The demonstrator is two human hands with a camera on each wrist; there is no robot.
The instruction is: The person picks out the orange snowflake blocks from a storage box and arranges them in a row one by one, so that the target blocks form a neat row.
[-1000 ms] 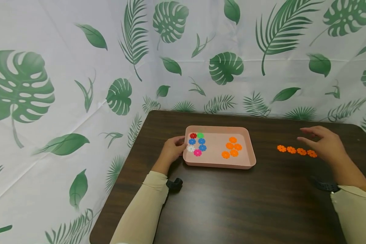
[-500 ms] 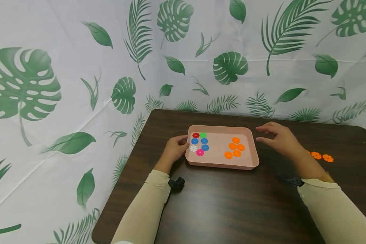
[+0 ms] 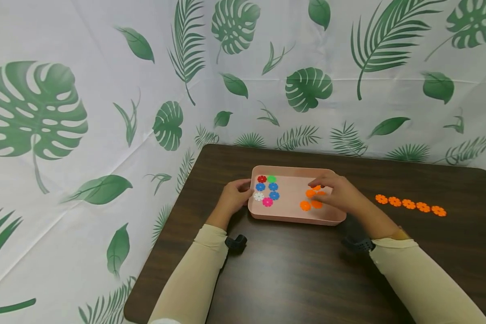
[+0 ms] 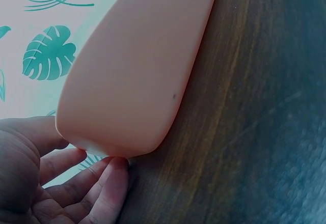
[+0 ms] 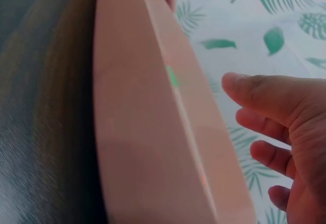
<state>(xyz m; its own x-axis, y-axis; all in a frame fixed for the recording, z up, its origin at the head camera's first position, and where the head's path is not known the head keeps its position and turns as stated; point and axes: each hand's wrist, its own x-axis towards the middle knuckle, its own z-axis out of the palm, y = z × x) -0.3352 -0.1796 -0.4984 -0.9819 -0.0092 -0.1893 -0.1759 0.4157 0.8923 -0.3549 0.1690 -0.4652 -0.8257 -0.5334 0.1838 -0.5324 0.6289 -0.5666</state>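
Note:
A pink rectangular tray (image 3: 288,198) stands on the dark table, holding small notched plastic discs. At its left end lie a red disc (image 3: 262,179), a green disc (image 3: 271,179), three blue ones, a white disc (image 3: 258,196) and a pink disc (image 3: 267,202). Several orange discs (image 3: 305,205) sit at the right end, partly hidden by my right hand (image 3: 340,193). That hand hovers over them, thumb and fingers apart, nothing between them. My left hand (image 3: 231,198) holds the tray's left end, thumb at the rim and fingertips against the outer wall (image 4: 117,96).
Right of the tray, several orange discs (image 3: 408,204) form a slanting row on the brown table (image 3: 299,265). A white leaf-print cloth (image 3: 267,54) hangs behind the table and along its left side.
My right hand has moved left, from beside the row of orange discs to above the orange ones in the tray. My left hand has stayed at the tray's left end.

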